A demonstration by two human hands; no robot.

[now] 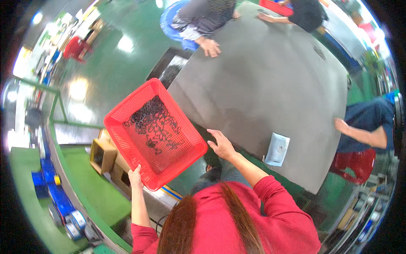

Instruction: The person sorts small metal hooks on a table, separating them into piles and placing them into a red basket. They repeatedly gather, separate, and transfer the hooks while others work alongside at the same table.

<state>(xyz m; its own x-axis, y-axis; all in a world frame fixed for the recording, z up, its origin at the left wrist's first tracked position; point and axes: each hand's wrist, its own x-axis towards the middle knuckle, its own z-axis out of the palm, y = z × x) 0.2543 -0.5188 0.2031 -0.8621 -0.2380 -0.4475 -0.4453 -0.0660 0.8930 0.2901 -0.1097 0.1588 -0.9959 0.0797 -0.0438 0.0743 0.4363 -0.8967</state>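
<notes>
My left hand (135, 178) grips the near left rim of a red perforated plastic basket (169, 167), fingers wrapped round its edge. Small black ring-like pieces (156, 120) lie loose in the basket, heaped toward its far side. The basket is held tilted off the left edge of a large grey table (262, 84). Close to the basket's right corner, my right hand (222, 144) is open with fingers spread, holding nothing, at the table's near edge. A pale blue flat pouch (278, 149) rests on the table to the right of that hand.
Co-workers' hands (210, 47) rest on the table's far side, and another person sits at the right by a red stool (353, 164). A dark tray (163, 70) stands beyond the basket. Cardboard boxes (102, 155) and a green-topped bench (84, 182) are at left.
</notes>
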